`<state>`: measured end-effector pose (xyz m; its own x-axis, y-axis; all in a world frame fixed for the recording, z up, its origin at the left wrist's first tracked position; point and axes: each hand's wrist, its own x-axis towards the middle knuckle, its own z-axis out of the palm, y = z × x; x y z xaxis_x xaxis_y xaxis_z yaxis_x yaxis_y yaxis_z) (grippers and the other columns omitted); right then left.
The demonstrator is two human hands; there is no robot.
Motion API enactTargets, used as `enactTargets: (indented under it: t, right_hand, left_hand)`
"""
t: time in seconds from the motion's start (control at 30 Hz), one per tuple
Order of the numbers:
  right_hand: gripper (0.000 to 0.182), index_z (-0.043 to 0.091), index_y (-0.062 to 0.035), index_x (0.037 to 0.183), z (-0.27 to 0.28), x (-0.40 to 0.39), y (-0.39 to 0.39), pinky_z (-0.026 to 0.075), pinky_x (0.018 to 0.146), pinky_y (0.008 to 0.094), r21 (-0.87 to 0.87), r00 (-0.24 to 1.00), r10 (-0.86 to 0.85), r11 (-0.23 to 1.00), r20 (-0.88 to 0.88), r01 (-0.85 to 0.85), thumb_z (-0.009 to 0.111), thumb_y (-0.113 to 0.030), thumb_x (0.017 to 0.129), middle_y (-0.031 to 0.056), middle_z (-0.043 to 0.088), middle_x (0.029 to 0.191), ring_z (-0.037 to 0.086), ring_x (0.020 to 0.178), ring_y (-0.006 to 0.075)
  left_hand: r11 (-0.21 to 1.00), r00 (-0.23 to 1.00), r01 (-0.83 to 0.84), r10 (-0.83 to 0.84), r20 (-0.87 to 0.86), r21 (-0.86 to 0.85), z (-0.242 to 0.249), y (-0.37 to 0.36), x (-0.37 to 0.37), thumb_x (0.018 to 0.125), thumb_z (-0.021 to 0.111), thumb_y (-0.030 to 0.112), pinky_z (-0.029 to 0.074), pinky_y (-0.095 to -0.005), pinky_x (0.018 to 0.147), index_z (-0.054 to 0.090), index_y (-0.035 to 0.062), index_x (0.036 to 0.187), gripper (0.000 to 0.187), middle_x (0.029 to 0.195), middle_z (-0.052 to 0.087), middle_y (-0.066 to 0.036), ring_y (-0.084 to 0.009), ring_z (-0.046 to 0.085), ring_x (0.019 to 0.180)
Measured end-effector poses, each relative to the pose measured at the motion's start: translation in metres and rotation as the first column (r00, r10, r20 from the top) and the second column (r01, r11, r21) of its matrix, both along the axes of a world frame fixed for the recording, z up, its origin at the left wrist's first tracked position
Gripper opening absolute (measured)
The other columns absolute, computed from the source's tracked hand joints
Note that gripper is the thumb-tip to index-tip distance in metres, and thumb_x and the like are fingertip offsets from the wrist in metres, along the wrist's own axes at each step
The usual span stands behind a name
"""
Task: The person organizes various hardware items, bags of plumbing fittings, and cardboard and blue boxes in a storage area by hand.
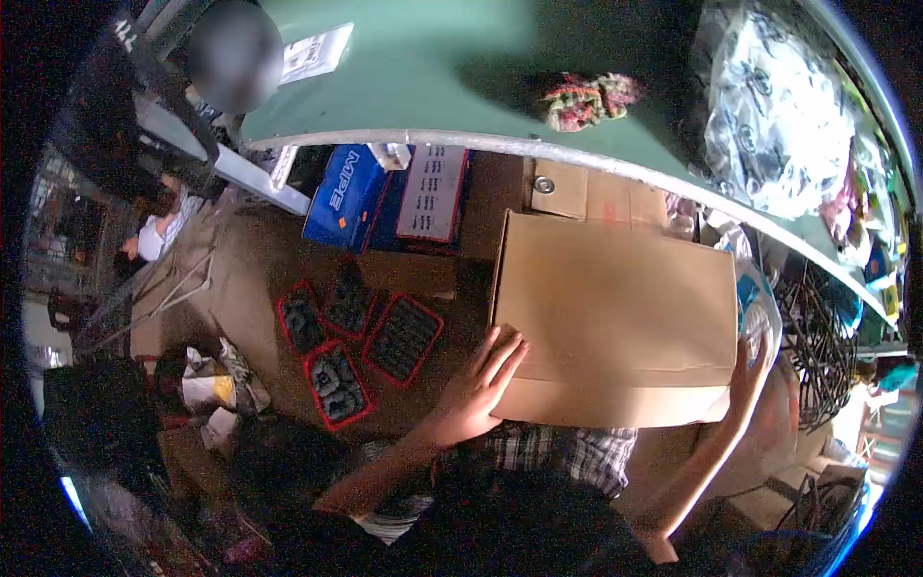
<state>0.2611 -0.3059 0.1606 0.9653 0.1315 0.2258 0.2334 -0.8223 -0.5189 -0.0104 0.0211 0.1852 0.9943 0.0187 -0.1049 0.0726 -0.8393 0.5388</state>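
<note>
A closed brown cardboard box (615, 298) is in front of me, just above my lap, between my two hands. My left hand (481, 385) grips its near left corner, the fingers pressed along the side and onto the top. At the right side, my right hand (755, 361) holds the box's edge, and its thumb is partly hidden. To the left of the box, several red-rimmed trays (404, 338) filled with dark pieces lie on a brown surface.
A green tabletop (413, 72) with a pale edge runs above. On it are a crumpled patterned cloth (588, 101) and clear plastic bags (774, 115). Beneath stand a blue box (336, 197) and another carton (558, 189). Dark wiry strands (817, 337) are at right.
</note>
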Motion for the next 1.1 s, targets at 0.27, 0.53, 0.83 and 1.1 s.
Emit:
enactTargets:
  t: [0.27,0.53,0.83,1.1]
  right_hand:
    - [0.054,0.042,0.0027,0.118,-0.014,-0.066,-0.032,0.043,0.079,0.0428,-0.062,0.904,-0.133,0.991,-0.407,0.118,0.044,-0.042,0.088,0.0313,0.051,0.106,0.052,0.097,0.0427]
    - [0.046,0.043,0.002,0.11,-0.03,-0.065,-0.038,0.041,0.08,0.0475,-0.032,0.958,-0.096,0.995,-0.27,0.091,0.045,-0.039,0.088,0.0308,0.052,0.104,0.05,0.097,0.0439]
    - [0.042,0.047,0.0016,0.108,-0.037,-0.067,-0.029,0.044,0.066,0.0436,-0.014,0.99,-0.081,0.997,-0.113,0.08,0.048,-0.035,0.088,0.0278,0.057,0.09,0.057,0.078,0.0383]
    - [0.045,0.045,0.0022,0.107,-0.01,-0.072,-0.012,0.044,0.068,0.0455,-0.043,0.922,-0.202,0.979,-0.329,0.199,0.047,-0.038,0.087,0.0287,0.056,0.094,0.057,0.082,0.0393]
  left_hand:
    - [0.8,0.81,-0.485,0.564,0.165,-0.354,-0.033,-0.003,-0.025,0.073,0.069,0.029,0.026,-0.0396,0.1,0.021,-0.0025,0.13,0.081,0.126,0.031,-0.027,-0.0358,0.031,0.12]
    - [0.638,0.766,-0.621,0.617,-0.182,-0.454,-0.005,-0.007,-0.027,0.08,0.063,0.024,0.045,-0.0354,0.076,0.047,-0.004,0.107,0.041,0.097,0.056,-0.017,-0.0247,0.056,0.089]
    - [0.512,0.631,-0.73,0.76,-0.157,-0.453,-0.056,-0.022,-0.048,0.08,0.062,0.03,0.028,-0.0379,0.098,0.017,-0.0118,0.126,0.077,0.121,0.036,-0.028,-0.0336,0.038,0.114]
    - [0.549,0.608,-0.753,0.791,-0.063,-0.363,-0.083,-0.03,-0.057,0.079,0.06,0.039,0.026,-0.0393,0.1,0.013,-0.0142,0.128,0.087,0.129,0.027,-0.033,-0.0403,0.03,0.121]
